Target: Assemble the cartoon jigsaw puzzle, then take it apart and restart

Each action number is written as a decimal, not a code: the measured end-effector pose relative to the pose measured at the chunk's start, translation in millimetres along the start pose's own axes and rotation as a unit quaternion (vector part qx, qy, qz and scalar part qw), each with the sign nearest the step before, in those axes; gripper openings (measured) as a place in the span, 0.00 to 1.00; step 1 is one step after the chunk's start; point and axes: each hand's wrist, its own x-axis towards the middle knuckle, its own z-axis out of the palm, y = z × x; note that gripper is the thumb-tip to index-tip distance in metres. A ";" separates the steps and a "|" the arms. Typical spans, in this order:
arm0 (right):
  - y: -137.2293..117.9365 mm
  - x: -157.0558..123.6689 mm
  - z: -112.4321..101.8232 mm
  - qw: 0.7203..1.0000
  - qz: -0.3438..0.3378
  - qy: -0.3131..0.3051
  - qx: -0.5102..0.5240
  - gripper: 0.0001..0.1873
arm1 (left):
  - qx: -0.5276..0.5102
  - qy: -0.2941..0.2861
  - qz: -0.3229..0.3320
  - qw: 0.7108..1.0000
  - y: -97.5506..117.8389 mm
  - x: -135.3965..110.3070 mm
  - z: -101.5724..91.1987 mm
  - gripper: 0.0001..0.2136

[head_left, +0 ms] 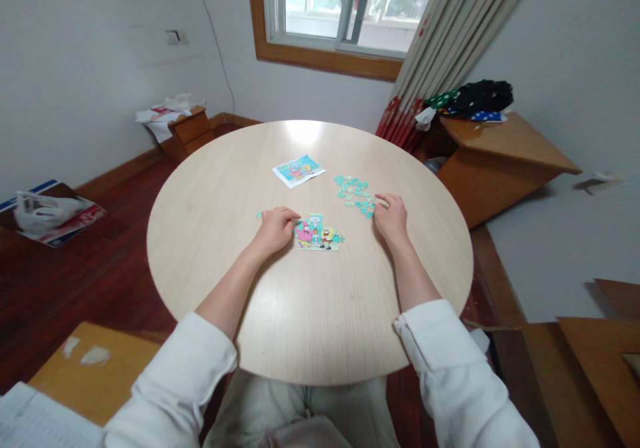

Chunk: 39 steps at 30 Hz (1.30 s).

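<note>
A partly joined cartoon jigsaw puzzle lies on the round table, showing a pink, a teal and a yellow figure. My left hand is at its upper left edge, fingers bent and drawn together; whatever is between the fingertips is too small to make out. One loose blue-green piece lies just left of that hand. Off to the right, my right hand rests at the edge of a scatter of blue-green puzzle pieces, its thumb and forefinger slightly apart beside the nearest ones.
Beyond the puzzle lies a picture card with the same cartoon figures. A wooden cabinet piled with dark cloth stands behind the table at right. A small drawer unit is at back left, and a window is ahead.
</note>
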 end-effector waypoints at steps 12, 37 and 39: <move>13.4 1.6 -0.4 0.994 -0.004 -0.042 -0.103 0.17 | 0.041 0.042 0.001 0.998 -6.0 0.0 4.6 0.17; -18.5 -19.9 18.6 0.970 -0.099 -0.135 -0.173 0.06 | -0.071 -0.021 0.008 0.997 6.0 -4.9 6.4 0.18; -20.7 -20.0 18.7 0.969 -0.097 -0.140 -0.181 0.05 | -0.084 -0.025 0.006 0.996 6.9 -5.3 6.6 0.18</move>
